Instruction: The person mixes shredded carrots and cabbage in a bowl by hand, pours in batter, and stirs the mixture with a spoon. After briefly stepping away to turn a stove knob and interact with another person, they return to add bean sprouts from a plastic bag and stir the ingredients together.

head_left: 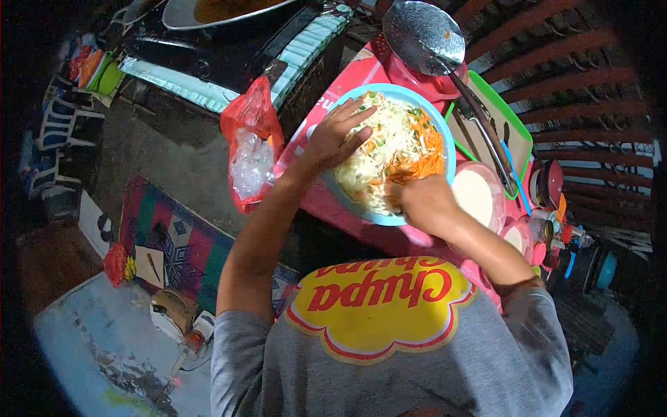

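A light-blue basin [450, 149] on the pink table holds shredded cabbage [389, 132] and shredded carrot [427, 142]. My left hand [338, 136] rests at the basin's left side, its fingers spread over the cabbage. At the lower right part of the basin is my right hand [425, 201], with its fingers bent down into the shreds beside the carrot. Its fingertips are hidden there, and what they hold, if anything, cannot be made out.
A red plastic bag [253, 104] hangs left of the basin. Behind it sit a metal strainer [424, 35] and a green-rimmed tray [504, 104] with tongs [490, 139]. A tub of pale contents [474, 198] stands at right. A large pan [222, 8] is at upper left.
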Tool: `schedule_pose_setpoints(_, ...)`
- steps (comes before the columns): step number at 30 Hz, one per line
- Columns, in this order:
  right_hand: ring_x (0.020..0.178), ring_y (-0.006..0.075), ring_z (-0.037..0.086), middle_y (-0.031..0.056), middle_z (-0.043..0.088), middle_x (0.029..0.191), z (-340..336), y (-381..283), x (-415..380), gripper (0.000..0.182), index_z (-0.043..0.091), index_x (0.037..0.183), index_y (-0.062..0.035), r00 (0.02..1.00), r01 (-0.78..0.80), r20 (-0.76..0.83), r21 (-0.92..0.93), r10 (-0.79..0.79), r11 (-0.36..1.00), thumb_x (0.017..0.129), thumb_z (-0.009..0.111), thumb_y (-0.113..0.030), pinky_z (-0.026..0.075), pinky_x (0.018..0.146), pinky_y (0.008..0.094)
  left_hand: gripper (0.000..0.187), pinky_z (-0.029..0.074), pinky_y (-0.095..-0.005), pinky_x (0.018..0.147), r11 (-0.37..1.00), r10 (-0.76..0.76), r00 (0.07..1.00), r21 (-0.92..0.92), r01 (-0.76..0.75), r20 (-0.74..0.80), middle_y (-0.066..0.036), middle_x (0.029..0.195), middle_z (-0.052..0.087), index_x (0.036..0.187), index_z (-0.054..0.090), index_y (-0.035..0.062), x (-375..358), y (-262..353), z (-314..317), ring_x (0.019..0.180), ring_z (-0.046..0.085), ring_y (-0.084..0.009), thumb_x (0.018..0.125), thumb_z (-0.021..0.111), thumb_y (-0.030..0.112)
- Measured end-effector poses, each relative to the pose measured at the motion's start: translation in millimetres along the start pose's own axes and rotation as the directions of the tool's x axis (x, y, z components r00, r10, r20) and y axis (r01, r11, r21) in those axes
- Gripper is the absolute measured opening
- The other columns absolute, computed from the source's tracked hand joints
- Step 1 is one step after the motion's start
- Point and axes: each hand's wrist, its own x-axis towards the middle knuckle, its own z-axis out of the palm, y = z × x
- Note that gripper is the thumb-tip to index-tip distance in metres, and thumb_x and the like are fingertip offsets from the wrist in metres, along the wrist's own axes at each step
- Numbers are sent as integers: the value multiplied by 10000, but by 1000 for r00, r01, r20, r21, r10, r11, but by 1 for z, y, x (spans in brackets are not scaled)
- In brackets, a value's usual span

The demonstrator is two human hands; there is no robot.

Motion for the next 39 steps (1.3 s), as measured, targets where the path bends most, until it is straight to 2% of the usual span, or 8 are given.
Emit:
schedule_pose_setpoints(8,650,281,628,139,630,710,-69,14,-9,180,649,873,-126,994,-93,-54,-30,91,995,734,547,-180,482,573,408,421,303,-425,990,997,-35,998,-67,32,-43,-252,1236,440,1211,501,80,-3,-2,6,1182,388,-393,891,405,335)
schedule_pose_setpoints(13,664,290,626,127,636,722,10,11,36,182,644,818,-110,994,-57,-93,-28,54,998,769,514,-227,484,597,401,416,292,-396,1001,994,-60,997,-89,56,-45,-251,1252,425,1214,499,77,-2,-5,6,1199,381,-366,903,375,325)
schedule_pose_setpoints(15,660,290,625,124,637,719,-10,16,27,183,644,795,-106,995,-60,-84,1,60,998,768,519,-237,483,597,403,426,281,-368,1009,943,-139,989,-314,115,-54,-252,1262,416,1225,489,74,-3,-10,7,1210,376,-349,916,339,325)
schedule_pose_setpoints(18,651,292,623,127,635,711,-54,14,15,184,644,764,-100,992,-16,-123,19,18,1000,761,534,-248,480,587,410,438,272,-348,1013,937,-161,985,-322,136,-53,-249,1274,405,1235,480,75,1,-15,8,1221,367,-334,922,314,331)
schedule_pose_setpoints(21,649,292,626,135,633,705,-22,1,43,149,642,772,-101,995,-2,-103,-119,-10,993,757,526,-192,481,576,417,435,266,-351,1017,956,-126,992,-267,119,-8,-241,1295,386,1239,480,88,4,-13,6,1231,354,-329,925,303,330)
schedule_pose_setpoints(28,641,266,627,121,629,695,-71,33,11,173,648,856,-165,970,-178,-171,-6,175,984,699,587,-206,478,535,399,407,273,-351,1016,958,-145,989,-249,144,14,-239,1297,382,1249,472,119,12,-16,6,1234,351,-324,917,317,296)
schedule_pose_setpoints(33,616,293,621,137,623,664,-1,52,74,173,635,825,-112,962,-168,-225,-34,156,985,738,520,-207,477,538,420,404,276,-365,1016,983,-104,993,-144,110,51,-247,1278,400,1253,466,122,23,-28,15,1223,362,-331,909,321,276)
schedule_pose_setpoints(39,624,290,619,117,622,665,-40,61,34,182,647,869,-170,953,-121,-277,13,120,993,730,554,-241,470,547,417,408,280,-378,1014,995,-2,998,-99,7,55,-253,1266,411,1254,462,109,22,-27,11,1211,374,-341,905,327,273)
